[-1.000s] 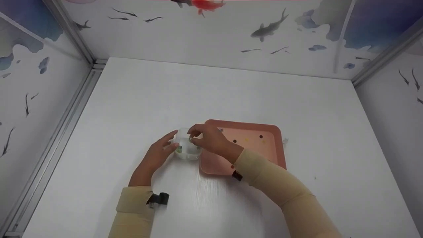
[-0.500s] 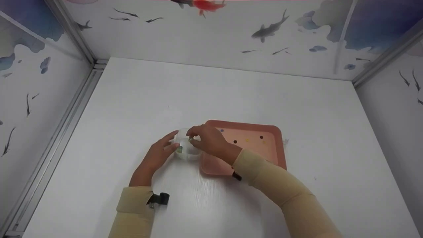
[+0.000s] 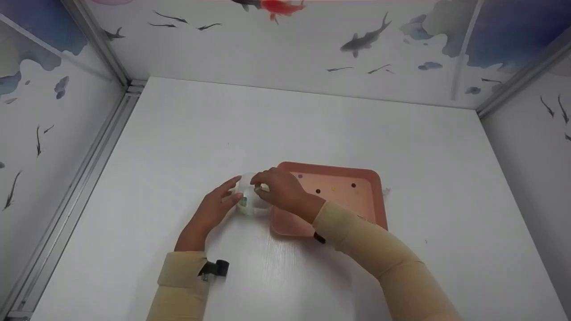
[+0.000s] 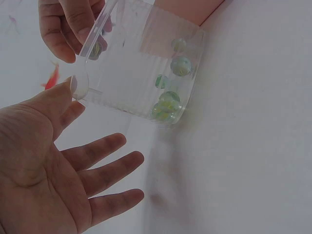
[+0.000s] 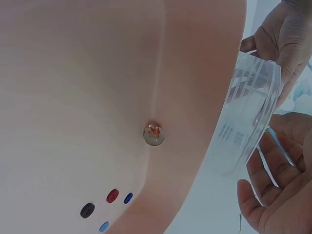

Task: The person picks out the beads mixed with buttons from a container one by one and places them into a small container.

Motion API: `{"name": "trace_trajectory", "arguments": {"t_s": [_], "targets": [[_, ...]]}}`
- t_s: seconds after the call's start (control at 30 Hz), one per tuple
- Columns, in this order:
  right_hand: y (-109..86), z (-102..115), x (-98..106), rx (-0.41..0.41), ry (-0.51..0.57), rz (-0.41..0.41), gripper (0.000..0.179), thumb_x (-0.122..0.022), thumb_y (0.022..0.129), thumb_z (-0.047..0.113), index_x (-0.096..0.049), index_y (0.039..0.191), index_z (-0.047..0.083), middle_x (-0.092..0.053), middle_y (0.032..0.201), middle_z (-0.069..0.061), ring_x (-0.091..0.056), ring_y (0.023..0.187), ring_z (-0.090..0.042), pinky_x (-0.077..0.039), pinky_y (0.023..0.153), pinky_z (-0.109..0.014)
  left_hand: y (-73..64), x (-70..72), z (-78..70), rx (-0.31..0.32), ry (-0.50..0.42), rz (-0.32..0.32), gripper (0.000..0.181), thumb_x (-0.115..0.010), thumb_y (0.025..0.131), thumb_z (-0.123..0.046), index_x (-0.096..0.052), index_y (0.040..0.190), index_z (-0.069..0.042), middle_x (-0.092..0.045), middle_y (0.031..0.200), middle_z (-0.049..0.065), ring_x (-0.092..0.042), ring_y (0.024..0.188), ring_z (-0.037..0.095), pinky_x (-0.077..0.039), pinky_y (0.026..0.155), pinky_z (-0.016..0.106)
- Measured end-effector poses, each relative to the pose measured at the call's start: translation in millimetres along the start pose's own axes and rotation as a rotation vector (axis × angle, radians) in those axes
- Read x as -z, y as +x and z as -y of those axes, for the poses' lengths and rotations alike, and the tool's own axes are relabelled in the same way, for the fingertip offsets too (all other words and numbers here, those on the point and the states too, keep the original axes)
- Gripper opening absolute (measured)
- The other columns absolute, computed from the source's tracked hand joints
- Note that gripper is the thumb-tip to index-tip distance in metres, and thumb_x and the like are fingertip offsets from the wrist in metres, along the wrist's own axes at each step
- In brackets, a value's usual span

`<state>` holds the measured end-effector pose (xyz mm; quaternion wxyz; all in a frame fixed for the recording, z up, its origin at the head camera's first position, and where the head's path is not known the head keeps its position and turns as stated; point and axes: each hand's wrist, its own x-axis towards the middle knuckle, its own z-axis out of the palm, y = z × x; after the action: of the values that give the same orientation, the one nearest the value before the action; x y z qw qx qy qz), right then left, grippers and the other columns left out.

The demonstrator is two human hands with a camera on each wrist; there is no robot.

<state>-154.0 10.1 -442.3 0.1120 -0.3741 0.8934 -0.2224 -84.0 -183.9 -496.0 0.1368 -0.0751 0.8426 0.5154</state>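
Note:
A clear plastic tub [image 3: 253, 210] stands beside the left edge of the pink tray [image 3: 330, 169]. Several greenish glass marbles [image 4: 181, 66] lie at its bottom in the left wrist view. My left hand [image 3: 213, 208] is at the tub's left side, its thumb touching the rim and the other fingers spread, mostly straight. Above the tub's opening, my right hand [image 3: 287, 191] pinches a glass marble [image 4: 95, 50] between thumb and fingertips. In the right wrist view, the right hand [image 5: 290, 170] largely hides what it pinches.
Inside the tray lie a clear marble with an orange pattern [image 5: 154, 135], a red button [image 5: 112, 196], a black button [image 5: 87, 210] and blue buttons [image 5: 128, 198]. A small clear scrap [image 3: 386, 191] lies right of the tray. Printed panels [image 3: 285, 58] wall in the white table.
My right hand has shifted very slightly left over the tub, still pinching the marble. The left hand stays in place at the tub's side.

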Motion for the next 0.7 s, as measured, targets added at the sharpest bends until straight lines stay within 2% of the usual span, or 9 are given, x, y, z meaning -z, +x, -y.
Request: {"name": "trace_trajectory", "arguments": {"t_s": [0.3,0.7], "targets": [[2.7,-2.4,-3.3,0.052,-0.041,0.004,0.025,-0.067,0.091,0.012,-0.070,0.115,0.010,-0.071,0.107,-0.001,-0.063,0.100,-0.017,-0.053,0.087,-0.031,1.0,1.1,1.5,-0.014,-0.003,0.007,0.058,-0.054,0.097,-0.043,-0.036,0.150,-0.029,-0.037,0.153,0.010,-0.036,0.139,0.036,-0.033,0.108,0.058],[3.3,-2.6,-3.7,0.061,-0.076,0.034,0.027,-0.068,0.091,0.014,-0.070,0.117,0.011,-0.071,0.109,-0.001,-0.062,0.103,-0.017,-0.052,0.090,-0.031,0.0,1.4,0.9,-0.023,-0.002,0.011,0.058,-0.054,0.097,-0.044,-0.036,0.150,-0.029,-0.035,0.154,0.009,-0.036,0.139,0.035,-0.033,0.108,0.057]]}}
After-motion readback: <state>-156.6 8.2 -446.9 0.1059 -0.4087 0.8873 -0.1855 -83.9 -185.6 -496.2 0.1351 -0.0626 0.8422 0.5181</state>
